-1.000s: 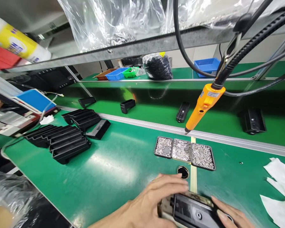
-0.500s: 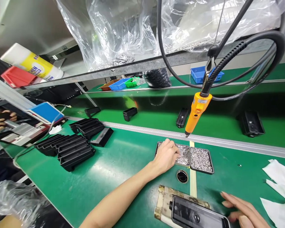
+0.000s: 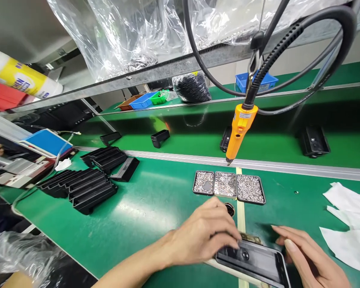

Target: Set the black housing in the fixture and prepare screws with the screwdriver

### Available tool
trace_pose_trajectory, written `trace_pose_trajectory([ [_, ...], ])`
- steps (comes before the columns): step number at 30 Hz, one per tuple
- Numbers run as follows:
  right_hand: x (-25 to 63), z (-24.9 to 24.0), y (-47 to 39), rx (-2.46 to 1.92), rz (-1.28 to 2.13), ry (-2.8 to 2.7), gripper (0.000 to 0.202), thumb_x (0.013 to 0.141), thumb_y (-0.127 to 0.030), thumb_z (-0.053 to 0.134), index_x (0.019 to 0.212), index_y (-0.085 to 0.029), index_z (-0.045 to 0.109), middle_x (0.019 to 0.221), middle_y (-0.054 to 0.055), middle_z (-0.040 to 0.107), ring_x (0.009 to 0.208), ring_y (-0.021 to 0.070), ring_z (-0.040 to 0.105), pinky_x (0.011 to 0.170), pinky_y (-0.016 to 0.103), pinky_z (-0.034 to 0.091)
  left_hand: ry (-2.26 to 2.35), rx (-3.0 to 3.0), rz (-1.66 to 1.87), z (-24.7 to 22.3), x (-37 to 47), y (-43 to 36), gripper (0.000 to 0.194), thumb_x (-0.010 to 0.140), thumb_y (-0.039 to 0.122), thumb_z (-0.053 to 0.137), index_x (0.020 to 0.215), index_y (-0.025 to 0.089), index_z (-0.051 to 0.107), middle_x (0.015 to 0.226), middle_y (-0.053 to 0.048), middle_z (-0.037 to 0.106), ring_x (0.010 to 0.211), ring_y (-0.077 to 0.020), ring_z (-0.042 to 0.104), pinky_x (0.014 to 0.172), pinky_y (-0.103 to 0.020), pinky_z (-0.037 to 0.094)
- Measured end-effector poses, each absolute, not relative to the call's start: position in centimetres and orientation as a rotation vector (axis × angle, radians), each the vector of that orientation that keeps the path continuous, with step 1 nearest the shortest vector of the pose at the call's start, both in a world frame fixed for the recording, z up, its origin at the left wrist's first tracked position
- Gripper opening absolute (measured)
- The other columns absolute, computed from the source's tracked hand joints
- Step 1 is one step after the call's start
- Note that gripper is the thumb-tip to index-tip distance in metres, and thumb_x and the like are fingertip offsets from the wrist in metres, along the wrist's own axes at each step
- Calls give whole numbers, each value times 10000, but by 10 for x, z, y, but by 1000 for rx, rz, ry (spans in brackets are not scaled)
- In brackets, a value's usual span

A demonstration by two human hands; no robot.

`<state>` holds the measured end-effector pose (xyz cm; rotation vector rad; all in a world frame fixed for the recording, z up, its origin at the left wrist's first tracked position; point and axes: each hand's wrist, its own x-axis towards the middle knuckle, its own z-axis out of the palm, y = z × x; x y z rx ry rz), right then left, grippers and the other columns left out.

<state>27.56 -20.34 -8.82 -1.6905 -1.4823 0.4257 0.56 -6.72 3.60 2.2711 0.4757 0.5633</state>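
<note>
Flat glossy black plastic housing (image 3: 253,262) with a round central boss, lying on a worn fixture plate (image 3: 250,239).

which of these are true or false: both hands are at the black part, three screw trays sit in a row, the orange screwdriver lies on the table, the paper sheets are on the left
1. Both hands are at the black part: true; the left hand rests its fingertips on it and the right hand is at its right end.
2. Three screw trays sit in a row: true.
3. The orange screwdriver lies on the table: false; it hangs from a cable, tip down.
4. The paper sheets are on the left: false; they lie at the right edge.
</note>
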Motion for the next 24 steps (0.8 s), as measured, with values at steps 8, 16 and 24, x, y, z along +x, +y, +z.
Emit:
trace_pose_trajectory([
  [8,274,-89,-205,-1697,547,-1391,325,1010,-582,558,1162,-338,709,1311,-59,660,1165,153,634,982,247,456,422,2654,204,46,-3,-80,162,1012,302,653,1147,244,721,1222,-89,609,1256,-268,516,1045,-424,487],
  [16,271,-82,-202,-1728,557,-1381,314,997,-609,560,1170,-394,710,1283,-96,664,1138,121,645,1005,218,440,342,2668,329,30,-24,-79,549,862,606,770,1291,275,681,1486,-114,555,1496,-397,353,1115,-618,474],
  [24,272,-85,-204,-1756,555,-1388,351,997,-617,545,1191,-376,711,1283,-66,666,1155,146,649,991,221,483,231,2753,330,8,-16,-76,774,778,799,720,1350,283,644,1599,-111,463,1525,-474,289,1052,-672,513],
])
